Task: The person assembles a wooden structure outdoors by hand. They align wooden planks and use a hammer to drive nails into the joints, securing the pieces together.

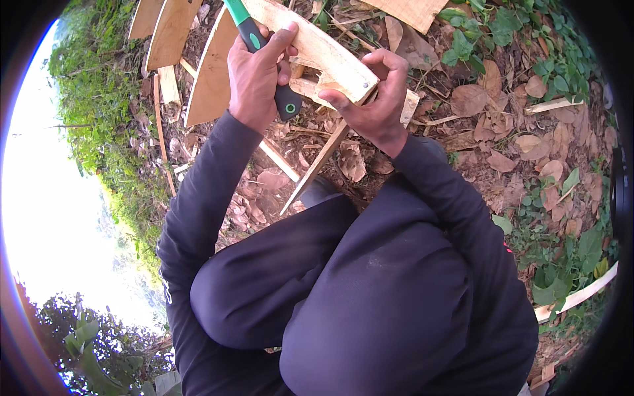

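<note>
My left hand point(256, 82) is wrapped round the black grip of a tool with a green and black handle point(249, 33). The upper end of that tool runs out of the picture, so its kind does not show. Across the front of this hand lies a pale curved wooden board point(323, 54), with a small dark nail head or hole near its right end. My right hand point(373, 105) closes on that right end, thumb below and fingers above. Below the board, a narrow wooden strip point(317, 165) slants down toward my shoes.
Several curved wooden pieces point(212, 86) fan out at the upper left. Another flat board point(413, 10) shows at the top. Dry leaves point(469, 99) and wood scraps cover the ground; green plants point(92, 125) grow at the left. My bent knees point(376, 277) fill the near middle.
</note>
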A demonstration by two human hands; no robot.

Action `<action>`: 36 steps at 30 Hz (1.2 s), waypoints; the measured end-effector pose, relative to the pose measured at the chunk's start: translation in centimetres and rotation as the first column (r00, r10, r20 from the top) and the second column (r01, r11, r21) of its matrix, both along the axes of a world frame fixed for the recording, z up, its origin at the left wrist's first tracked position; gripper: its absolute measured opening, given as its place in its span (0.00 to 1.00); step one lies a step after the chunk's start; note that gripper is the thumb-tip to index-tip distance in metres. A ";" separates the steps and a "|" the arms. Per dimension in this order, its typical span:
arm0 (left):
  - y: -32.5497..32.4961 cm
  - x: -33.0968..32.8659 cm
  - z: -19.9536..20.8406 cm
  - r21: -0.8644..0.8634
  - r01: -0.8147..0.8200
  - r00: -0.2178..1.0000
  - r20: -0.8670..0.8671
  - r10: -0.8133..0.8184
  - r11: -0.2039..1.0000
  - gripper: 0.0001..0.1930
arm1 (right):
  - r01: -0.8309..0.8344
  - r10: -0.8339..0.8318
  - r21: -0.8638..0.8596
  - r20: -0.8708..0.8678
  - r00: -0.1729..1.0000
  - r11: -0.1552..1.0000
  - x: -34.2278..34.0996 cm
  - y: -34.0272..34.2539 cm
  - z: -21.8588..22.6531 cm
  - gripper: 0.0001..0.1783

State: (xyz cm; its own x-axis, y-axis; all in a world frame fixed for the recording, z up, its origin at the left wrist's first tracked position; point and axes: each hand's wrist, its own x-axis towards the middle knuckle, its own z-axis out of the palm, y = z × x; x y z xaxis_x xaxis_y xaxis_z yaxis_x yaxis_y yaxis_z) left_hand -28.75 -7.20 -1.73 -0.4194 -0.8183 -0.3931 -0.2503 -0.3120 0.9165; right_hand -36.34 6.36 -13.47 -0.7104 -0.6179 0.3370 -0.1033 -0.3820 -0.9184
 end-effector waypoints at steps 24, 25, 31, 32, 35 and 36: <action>1.6 5.6 5.5 -0.159 0.081 0.990 0.130 -0.060 0.984 0.14 | 0.045 0.016 0.139 -0.408 0.913 0.989 -3.3 1.5 0.7 0.35; 2.4 6.6 6.3 -0.208 0.114 0.986 0.146 -0.084 0.971 0.14 | 0.032 0.029 0.148 -0.390 0.920 0.988 -3.3 1.5 0.8 0.35; 4.5 11.4 8.2 -0.404 0.619 0.745 0.574 -0.340 0.674 0.21 | 0.037 -0.012 0.086 -0.281 0.960 0.996 -3.0 1.2 0.8 0.35; 4.9 11.5 8.4 -0.405 0.654 0.714 0.609 -0.346 0.639 0.19 | 0.049 -0.029 0.070 -0.262 0.965 0.996 -2.9 1.1 0.8 0.35; 5.7 11.0 8.3 -0.392 0.724 0.653 0.656 -0.379 0.568 0.13 | 0.073 -0.059 0.048 -0.257 0.965 0.996 -2.9 1.1 0.8 0.35; 6.0 10.6 8.3 -0.350 0.749 0.608 0.699 -0.376 0.562 0.12 | 0.076 -0.062 0.043 -0.265 0.962 0.996 -2.9 1.0 0.8 0.35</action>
